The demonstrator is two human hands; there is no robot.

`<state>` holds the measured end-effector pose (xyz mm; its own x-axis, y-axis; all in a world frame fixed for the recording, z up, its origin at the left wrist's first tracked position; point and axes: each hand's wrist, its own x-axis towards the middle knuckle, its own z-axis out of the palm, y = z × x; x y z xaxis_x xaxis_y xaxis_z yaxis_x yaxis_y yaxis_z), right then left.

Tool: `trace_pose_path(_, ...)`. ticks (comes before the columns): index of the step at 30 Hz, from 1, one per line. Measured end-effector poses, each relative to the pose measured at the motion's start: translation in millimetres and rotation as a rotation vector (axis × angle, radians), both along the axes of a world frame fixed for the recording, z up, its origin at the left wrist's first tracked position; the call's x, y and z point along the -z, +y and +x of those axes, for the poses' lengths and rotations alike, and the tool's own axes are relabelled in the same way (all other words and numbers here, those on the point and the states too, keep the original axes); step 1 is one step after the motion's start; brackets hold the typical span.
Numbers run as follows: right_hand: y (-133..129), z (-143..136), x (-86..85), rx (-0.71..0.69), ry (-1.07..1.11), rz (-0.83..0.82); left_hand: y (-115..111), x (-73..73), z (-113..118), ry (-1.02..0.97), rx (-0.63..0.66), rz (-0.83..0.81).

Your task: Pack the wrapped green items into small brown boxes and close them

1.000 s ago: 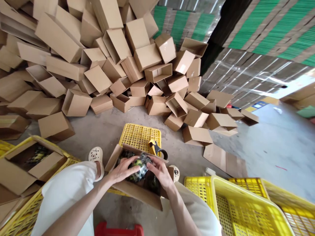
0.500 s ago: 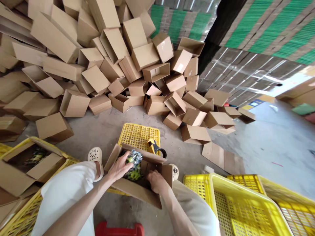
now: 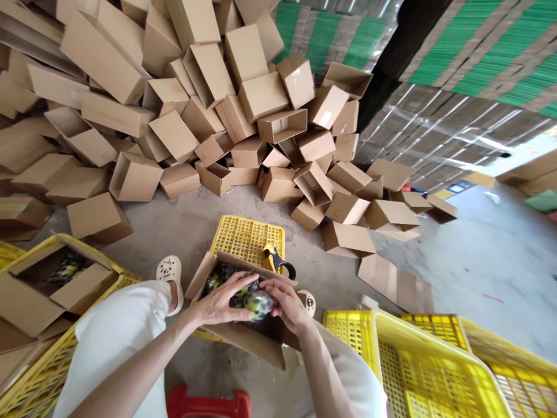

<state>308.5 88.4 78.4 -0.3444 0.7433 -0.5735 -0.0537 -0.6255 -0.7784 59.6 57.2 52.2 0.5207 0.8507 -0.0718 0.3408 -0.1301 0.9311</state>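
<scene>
An open cardboard box (image 3: 250, 342) sits on an upturned yellow crate (image 3: 243, 235) between my legs. Inside its left part lie shiny plastic-wrapped packs (image 3: 217, 276) with dark and yellow-green colours; the contents are too blurred to name. My left hand (image 3: 224, 299) reaches over the packs, thumb and fingers around a clear plastic-wrapped pack (image 3: 260, 305). From the other side my right hand (image 3: 285, 302) grips the same pack, fingers bent. A yellow-and-black tape dispenser (image 3: 275, 259) lies on the crate just beyond the box.
Many empty cardboard boxes (image 3: 174, 136) are heaped ahead. At left, another open box (image 3: 30, 302) holding similar packs rests in a yellow crate (image 3: 47, 371). Yellow crates (image 3: 439, 348) stand at right. Something red (image 3: 209, 403) is on the floor below me.
My right hand has come up from the box's right part to the wrapped pack. The pack and my left hand have shifted right, uncovering other packs at left.
</scene>
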Motion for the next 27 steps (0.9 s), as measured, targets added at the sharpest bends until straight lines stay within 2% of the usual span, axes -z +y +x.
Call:
trace_pose_path(4, 0.2, -4.5, 2.7, 0.046, 0.087, -0.073, -1.0, 8.3, 3.9, 0.097, -0.073, 0.034)
trace_pose_path(7, 1.9, -2.4, 7.8, 0.048, 0.084, -0.008, 2.9, 16.1, 3.9, 0.101, -0.113, 0.062)
trace_pose_path(9, 2.0, -1.8, 13.2, 0.022, 0.003, 0.094, 5.7, 21.1, 2.9, 0.086, -0.152, 0.08)
trace_pose_path(11, 0.3, -3.5, 18.6, -0.06, -0.095, 0.221, 7.5, 24.9, 2.0, 0.065, -0.215, 0.082)
trace_pose_path(13, -2.3, -7.0, 21.5, -0.202, -0.158, 0.322, 8.2, 26.2, 1.6, 0.035, -0.293, 0.063)
trace_pose_path(15, -4.0, -9.2, 19.9, -0.331, -0.18, 0.356, 8.4, 24.8, 1.9, 0.001, -0.367, 0.017)
trace_pose_path(17, -3.3, -6.9, 14.1, -0.389, -0.208, 0.349, 8.8, 21.8, 2.1, -0.033, -0.412, -0.041)
trace_pose_path(19, -0.1, 0.6, 6.5, -0.382, -0.3, 0.355, 9.8, 19.2, 1.8, -0.067, -0.435, -0.073)
trace_pose_path(22, 6.1, 14.1, -1.4, -0.398, -0.548, 0.444, 11.9, 19.7, 0.4, -0.099, -0.492, -0.045)
trace_pose_path(24, 8.7, 18.0, -1.4, -0.424, -0.679, 0.498, 13.1, 22.4, -0.4, -0.103, -0.518, -0.02)
trace_pose_path(27, 8.7, 12.6, 5.9, -0.43, -0.795, 0.475, 13.7, 26.0, -0.7, -0.088, -0.523, -0.006)
